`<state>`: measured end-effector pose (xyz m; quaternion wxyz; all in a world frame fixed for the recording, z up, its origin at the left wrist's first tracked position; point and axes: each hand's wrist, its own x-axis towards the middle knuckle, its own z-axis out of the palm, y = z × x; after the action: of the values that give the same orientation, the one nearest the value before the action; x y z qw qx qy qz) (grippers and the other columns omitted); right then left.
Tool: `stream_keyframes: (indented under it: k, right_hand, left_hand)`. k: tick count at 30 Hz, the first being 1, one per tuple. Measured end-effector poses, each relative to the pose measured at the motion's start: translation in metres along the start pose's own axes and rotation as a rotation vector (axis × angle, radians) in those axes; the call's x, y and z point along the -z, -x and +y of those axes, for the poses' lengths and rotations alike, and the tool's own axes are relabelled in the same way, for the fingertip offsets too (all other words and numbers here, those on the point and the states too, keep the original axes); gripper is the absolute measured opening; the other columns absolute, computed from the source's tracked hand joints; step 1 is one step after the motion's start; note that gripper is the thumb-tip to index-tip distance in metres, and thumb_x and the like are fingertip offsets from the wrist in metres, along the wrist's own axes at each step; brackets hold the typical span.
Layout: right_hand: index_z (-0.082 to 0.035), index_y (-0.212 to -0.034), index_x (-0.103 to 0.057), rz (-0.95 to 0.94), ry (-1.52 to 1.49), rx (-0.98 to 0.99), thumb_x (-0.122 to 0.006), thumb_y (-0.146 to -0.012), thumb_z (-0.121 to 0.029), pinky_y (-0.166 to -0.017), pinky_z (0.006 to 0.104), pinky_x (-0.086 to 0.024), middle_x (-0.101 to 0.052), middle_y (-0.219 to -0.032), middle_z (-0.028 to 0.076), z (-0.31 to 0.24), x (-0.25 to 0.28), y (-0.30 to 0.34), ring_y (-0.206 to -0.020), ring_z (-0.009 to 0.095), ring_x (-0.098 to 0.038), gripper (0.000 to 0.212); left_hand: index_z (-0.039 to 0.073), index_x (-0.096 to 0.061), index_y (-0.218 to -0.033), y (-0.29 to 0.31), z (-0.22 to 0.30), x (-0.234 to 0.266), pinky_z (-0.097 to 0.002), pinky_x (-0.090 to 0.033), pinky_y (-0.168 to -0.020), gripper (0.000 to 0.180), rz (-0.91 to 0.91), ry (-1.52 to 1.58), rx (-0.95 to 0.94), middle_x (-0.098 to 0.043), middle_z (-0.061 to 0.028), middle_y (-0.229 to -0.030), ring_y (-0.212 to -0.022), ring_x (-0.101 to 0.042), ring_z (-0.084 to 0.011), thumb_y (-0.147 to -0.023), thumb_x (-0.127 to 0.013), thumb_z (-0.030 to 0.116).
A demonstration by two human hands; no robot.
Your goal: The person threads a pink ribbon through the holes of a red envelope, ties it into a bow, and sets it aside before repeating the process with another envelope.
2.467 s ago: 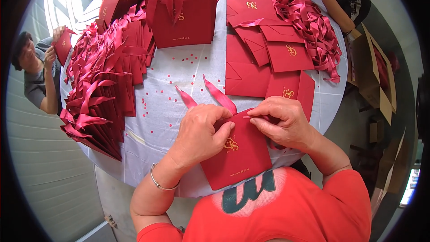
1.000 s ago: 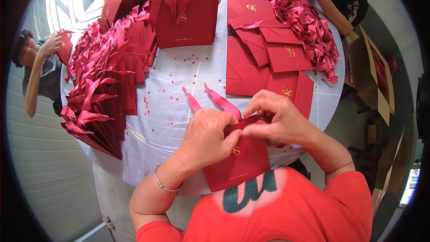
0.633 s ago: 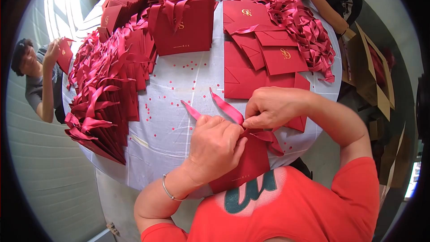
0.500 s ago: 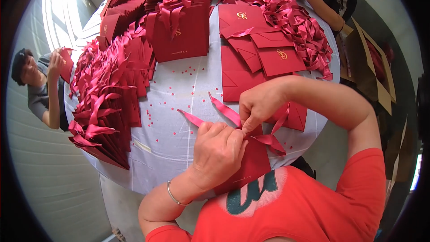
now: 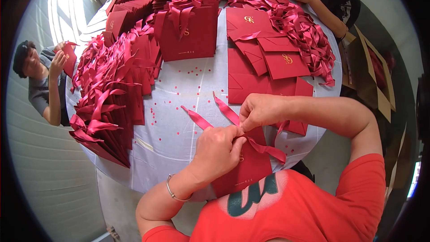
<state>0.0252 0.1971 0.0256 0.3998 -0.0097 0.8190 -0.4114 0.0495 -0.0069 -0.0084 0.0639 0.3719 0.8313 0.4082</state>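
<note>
A dark red paper gift bag [image 5: 251, 169] with a gold emblem lies flat at the table's near edge, against my shirt. Pink satin ribbon [image 5: 227, 111] runs through its upper part. Two pointed ribbon ends stretch away over the tablecloth, and another length hangs over the bag's right side. My left hand [image 5: 218, 151] is closed at the bag's upper left, its fingertips pinching the ribbon. Against them, my right hand [image 5: 258, 113] pinches the ribbon too, thumb and forefinger together. The exact spot between the fingertips is hidden.
Finished-looking bags with ribbons stand in a long row [image 5: 107, 103] on the left and a stack [image 5: 188, 33] at the back. Flat bags [image 5: 286, 62] and heaped ribbon [image 5: 309, 40] lie right. Red paper dots dot the tablecloth [image 5: 179, 103]. Two people work opposite; an open carton [image 5: 371, 76] stands right.
My right hand has gone from a downward-pointing finger to a pinch, with its wrist lower. My left hand has rolled slightly, uncovering more of the bag's emblem. The view has shifted a little.
</note>
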Motion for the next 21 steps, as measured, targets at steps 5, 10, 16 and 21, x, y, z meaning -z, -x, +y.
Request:
stream_keyframes:
  k: [5, 10, 16, 21]
  right_hand:
    - [0.005, -0.082, -0.072, 0.354, -0.195, 0.248, -0.069, -0.082, -0.015, -0.062, 0.0288, -0.049, -0.067, -0.071, 0.006, 0.001, 0.017, -0.021, -0.068, 0.009, -0.060, 0.020]
    - [0.005, -0.086, -0.073, 0.604, 0.117, 0.362, -0.068, -0.086, -0.017, -0.064, 0.0316, -0.052, -0.071, -0.073, 0.012, 0.007, 0.021, -0.052, -0.068, 0.014, -0.066, 0.022]
    - [0.003, -0.090, -0.074, 0.682, 0.078, 0.404, -0.070, -0.086, -0.020, -0.067, 0.0345, -0.054, -0.072, -0.078, 0.016, 0.005, 0.014, -0.046, -0.070, 0.020, -0.069, 0.024]
    - [0.002, -0.093, -0.074, 0.633, -0.029, 0.375, -0.072, -0.088, -0.016, -0.064, 0.0279, -0.052, -0.072, -0.077, 0.008, 0.011, 0.009, -0.008, -0.070, 0.010, -0.064, 0.019]
  left_hand:
    - [0.002, -0.069, -0.085, 0.000, 0.004, 0.001, -0.0428, -0.050, -0.064, 0.011, -0.015, 0.054, -0.011, -0.067, -0.0157, -0.072, -0.068, -0.065, -0.0359, -0.083, -0.072, 0.012]
    - [0.002, -0.069, -0.085, -0.005, 0.004, -0.001, -0.0424, -0.050, -0.062, 0.011, -0.060, 0.094, 0.059, -0.066, -0.0165, -0.071, -0.068, -0.065, -0.0359, -0.084, -0.072, 0.013]
    - [0.001, -0.068, -0.086, -0.005, 0.003, -0.003, -0.0436, -0.051, -0.062, 0.013, -0.033, 0.011, 0.032, -0.067, -0.0171, -0.071, -0.068, -0.066, -0.0363, -0.084, -0.071, 0.014]
    - [0.001, -0.067, -0.086, -0.004, 0.000, -0.002, -0.0446, -0.051, -0.062, 0.015, -0.047, 0.000, 0.051, -0.066, -0.0174, -0.071, -0.069, -0.066, -0.0368, -0.084, -0.071, 0.015]
